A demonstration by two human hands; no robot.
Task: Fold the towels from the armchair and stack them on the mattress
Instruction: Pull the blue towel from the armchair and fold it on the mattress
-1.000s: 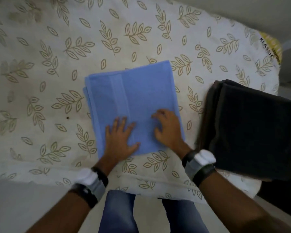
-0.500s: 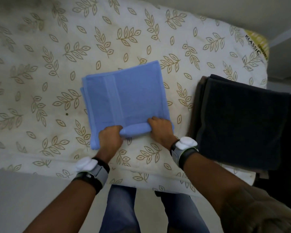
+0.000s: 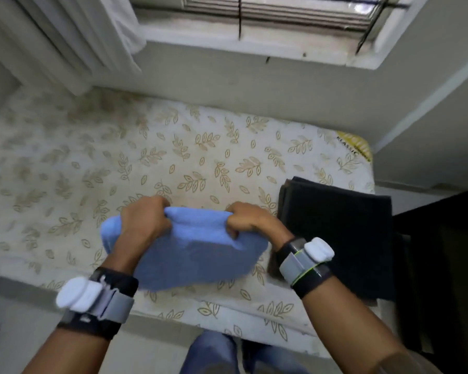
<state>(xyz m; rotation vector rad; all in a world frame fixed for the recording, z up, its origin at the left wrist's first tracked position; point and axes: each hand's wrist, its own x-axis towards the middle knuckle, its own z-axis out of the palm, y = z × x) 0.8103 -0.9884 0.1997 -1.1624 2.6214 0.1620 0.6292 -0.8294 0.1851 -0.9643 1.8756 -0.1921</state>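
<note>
The leaf-printed mattress (image 3: 173, 147) is lying beneath my hands, with a stack of dark folded towels (image 3: 335, 233) sitting on it just right of my right wrist. I am holding the folded blue towel (image 3: 197, 255) above the mattress, my left hand (image 3: 143, 220) and right hand (image 3: 250, 221) both clenching its far edge. Beyond my right hand, a yellow label (image 3: 358, 149) is showing lettering too blurred to read.

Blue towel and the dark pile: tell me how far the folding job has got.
Done: the dark folded pile lies on the mattress, at its right end. In hand: the left hand and the right hand both grip the blue towel, already folded and held up off the mattress. Left: setting it on the pile. Whether more towels wait elsewhere does not show.
</note>
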